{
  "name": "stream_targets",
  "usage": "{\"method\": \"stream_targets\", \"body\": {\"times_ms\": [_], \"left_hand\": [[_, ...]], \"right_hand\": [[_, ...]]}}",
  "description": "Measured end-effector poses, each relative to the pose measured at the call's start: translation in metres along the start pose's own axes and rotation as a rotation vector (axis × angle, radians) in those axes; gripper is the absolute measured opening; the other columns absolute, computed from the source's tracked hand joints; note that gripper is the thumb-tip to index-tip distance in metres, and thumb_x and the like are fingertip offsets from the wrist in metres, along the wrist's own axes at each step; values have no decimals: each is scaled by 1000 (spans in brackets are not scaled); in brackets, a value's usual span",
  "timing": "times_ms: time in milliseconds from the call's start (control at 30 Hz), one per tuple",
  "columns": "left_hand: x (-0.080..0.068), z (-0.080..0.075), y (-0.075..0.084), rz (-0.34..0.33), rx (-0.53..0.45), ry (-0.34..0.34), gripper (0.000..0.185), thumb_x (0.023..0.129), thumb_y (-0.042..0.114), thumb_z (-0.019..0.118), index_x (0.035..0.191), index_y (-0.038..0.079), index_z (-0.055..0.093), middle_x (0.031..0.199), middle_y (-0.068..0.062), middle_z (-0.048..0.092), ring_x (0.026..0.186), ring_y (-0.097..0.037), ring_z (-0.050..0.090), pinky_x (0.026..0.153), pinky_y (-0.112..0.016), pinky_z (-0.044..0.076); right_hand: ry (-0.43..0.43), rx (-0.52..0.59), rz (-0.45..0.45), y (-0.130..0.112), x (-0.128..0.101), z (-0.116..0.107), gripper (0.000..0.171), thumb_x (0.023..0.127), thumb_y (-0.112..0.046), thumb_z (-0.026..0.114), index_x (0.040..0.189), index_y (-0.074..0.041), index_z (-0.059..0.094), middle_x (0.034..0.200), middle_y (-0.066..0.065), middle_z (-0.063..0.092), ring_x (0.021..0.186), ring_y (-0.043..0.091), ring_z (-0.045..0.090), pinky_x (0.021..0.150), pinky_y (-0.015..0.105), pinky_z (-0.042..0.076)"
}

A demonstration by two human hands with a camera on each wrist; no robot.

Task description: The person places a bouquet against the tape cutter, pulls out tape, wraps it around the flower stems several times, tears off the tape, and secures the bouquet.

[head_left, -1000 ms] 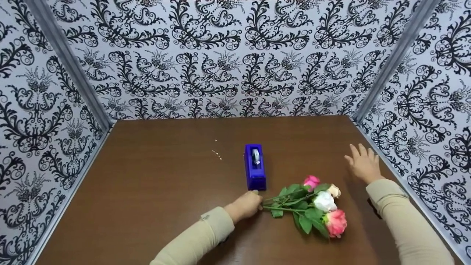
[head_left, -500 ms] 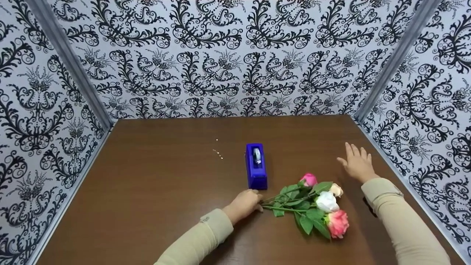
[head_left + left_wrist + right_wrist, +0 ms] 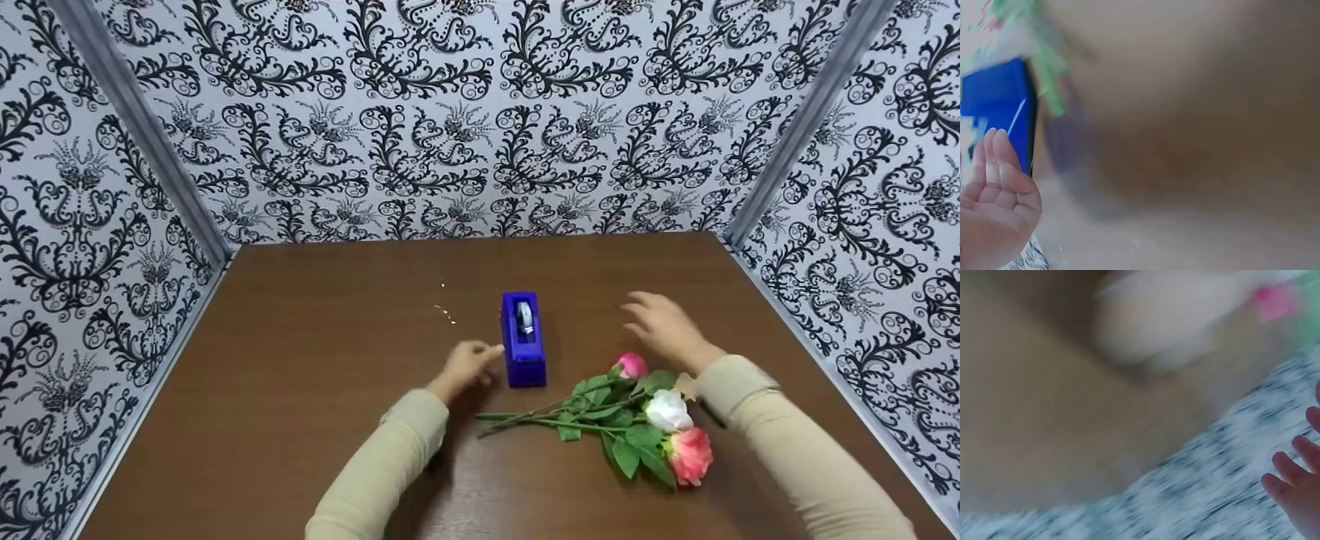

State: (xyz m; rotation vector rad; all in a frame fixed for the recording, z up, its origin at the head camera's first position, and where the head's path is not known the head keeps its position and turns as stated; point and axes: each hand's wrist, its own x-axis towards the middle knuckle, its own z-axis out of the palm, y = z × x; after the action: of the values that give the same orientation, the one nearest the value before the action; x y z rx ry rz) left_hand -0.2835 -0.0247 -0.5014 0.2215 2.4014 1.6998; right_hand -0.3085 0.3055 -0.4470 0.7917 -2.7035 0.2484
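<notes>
A blue tape dispenser (image 3: 524, 341) with a clear roll in its top stands mid-table. My left hand (image 3: 466, 367) is at its left side, index finger pointing at it; whether it touches cannot be told. In the left wrist view the fingers of the left hand (image 3: 996, 191) look nearly straight beside the blue dispenser (image 3: 1002, 107). To the right of the dispenser, my right hand (image 3: 667, 326) hovers with nothing in it, just beyond a pink rose (image 3: 630, 366). The bunch of artificial roses (image 3: 611, 420) lies on the table, stems pointing left, untouched.
The brown wooden table (image 3: 315, 375) is walled by black-and-white patterned panels (image 3: 435, 135) at the back and both sides. Small bright specks (image 3: 448, 313) show on the tabletop left of the dispenser. Both wrist views are blurred.
My left hand has let go of the rose stems and moved up and left to the dispenser's side. The right hand has moved left from the table's right edge. The roses stay put.
</notes>
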Motion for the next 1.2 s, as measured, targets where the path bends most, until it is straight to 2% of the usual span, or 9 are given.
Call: {"method": "stream_targets", "body": {"times_ms": [100,200,267,367,433,500,633,833,1200], "left_hand": [[8,0,8,-66,-118,9,35,89,26,59,98,-8,61,67,-16,61,46,-13,51,47,-27,46],[11,7,14,-88,-142,-18,32,88,25,61,96,-6,63,62,-4,56,46,-9,49,46,-23,43],[11,13,17,-90,-137,-29,28,87,22,62,91,-6,64,59,-1,53,46,-8,47,45,-22,42],[11,19,21,-103,-129,-19,21,85,17,65,82,-4,65,57,-1,52,44,-9,46,45,-22,42],[11,21,22,-130,-154,-12,17,83,13,65,79,-3,64,56,-1,51,44,-9,45,45,-22,42],[12,22,21,-166,-192,-7,14,83,11,65,78,-1,63,55,-1,50,45,-8,45,44,-21,41],[14,23,20,-231,-249,-15,11,82,10,64,77,2,61,55,0,49,46,-8,45,44,-19,40],[15,22,21,-317,-218,-45,12,83,16,64,77,7,58,56,0,50,42,-9,44,42,-20,38],[14,18,34,-331,-80,-60,13,84,13,63,74,6,58,56,-2,54,45,-9,45,45,-22,39]], "right_hand": [[59,29,-106,-39,23,14,25,79,-3,66,102,4,62,107,23,58,99,38,54,89,50,42],[5,100,-115,-73,38,30,17,81,-6,64,96,3,65,93,17,60,85,31,57,78,43,47],[-87,216,3,-91,42,38,17,85,-12,60,93,2,66,86,12,61,77,23,56,70,37,47],[-230,536,324,-108,46,45,22,87,-16,58,88,3,67,69,8,58,58,14,51,54,28,44],[-266,715,520,-113,48,47,21,87,-15,58,84,3,67,58,4,53,47,10,45,46,23,40],[-304,834,654,-115,49,48,20,86,-14,57,80,3,65,49,2,45,40,8,39,40,21,35],[-359,937,746,-115,48,50,21,86,-13,57,68,-2,57,48,-3,40,42,7,37,41,20,34],[-391,1081,852,-114,47,51,22,85,-16,59,66,-8,53,51,-4,41,47,7,37,44,20,34],[-391,1191,933,-115,49,53,18,82,-12,62,67,-7,51,53,-3,40,44,6,36,42,18,33]]}}
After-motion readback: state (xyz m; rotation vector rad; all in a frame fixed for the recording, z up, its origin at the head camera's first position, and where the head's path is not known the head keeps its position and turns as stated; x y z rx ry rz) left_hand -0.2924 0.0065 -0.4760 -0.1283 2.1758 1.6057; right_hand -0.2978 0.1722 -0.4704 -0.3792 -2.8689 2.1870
